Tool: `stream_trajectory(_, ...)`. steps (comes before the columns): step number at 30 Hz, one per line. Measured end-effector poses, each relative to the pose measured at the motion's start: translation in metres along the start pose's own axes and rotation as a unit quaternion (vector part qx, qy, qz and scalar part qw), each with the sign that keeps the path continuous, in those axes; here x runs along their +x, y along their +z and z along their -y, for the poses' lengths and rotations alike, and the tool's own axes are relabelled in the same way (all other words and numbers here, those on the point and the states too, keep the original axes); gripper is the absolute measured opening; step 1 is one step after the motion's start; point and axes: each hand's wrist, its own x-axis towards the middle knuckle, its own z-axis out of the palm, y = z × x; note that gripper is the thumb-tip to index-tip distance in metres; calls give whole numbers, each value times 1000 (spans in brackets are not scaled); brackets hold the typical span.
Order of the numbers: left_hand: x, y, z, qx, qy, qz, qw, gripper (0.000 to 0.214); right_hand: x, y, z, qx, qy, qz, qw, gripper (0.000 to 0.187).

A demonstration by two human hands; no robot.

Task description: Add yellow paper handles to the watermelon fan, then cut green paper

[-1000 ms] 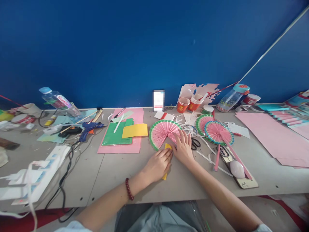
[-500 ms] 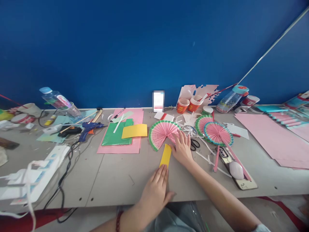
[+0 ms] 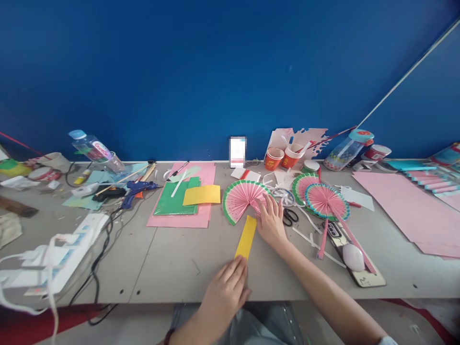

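Observation:
A yellow paper strip (image 3: 246, 236) lies on the grey table (image 3: 172, 258), running from the pleated pink-and-green watermelon fan (image 3: 241, 200) toward me. My left hand (image 3: 225, 293) rests at the table's front edge, fingers stretched out, the tips touching the strip's near end. My right hand (image 3: 270, 222) lies flat with fingers spread on the fan's lower right part, just beside the strip's far end.
Two finished watermelon fans with pink handles (image 3: 323, 201) and black scissors (image 3: 289, 216) lie right of my right hand. Pink, green and yellow sheets (image 3: 187, 201) lie at centre left. A blue glue gun (image 3: 134, 189), cables and a power strip (image 3: 77, 239) are left. Red paper cups (image 3: 283, 157) stand at the back.
My left hand slid back along the yellow strip from the fan to the table's front edge, uncovering the strip. My right hand stayed on the fan.

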Motion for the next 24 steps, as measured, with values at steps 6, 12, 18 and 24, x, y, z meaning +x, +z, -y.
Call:
stream_trajectory(6, -21, -2, -12, -31, 71, -91, 993, 27, 7, -8, -8, 99, 2, -23, 995, 43)
stream_trajectory(12, -14, -34, 4, -159, 15, -150, 976, 21, 9, -30, -4, 472, 9, 106, 875, 26)
stream_trajectory(18, 37, -55, 47, -330, -249, -230, 881, 10, 5, -41, -5, 731, 35, 292, 615, 48)
stream_trajectory(24, 82, -52, 82, -442, -336, -229, 799, 19, 6, -32, -4, 719, 133, 266, 628, 29)
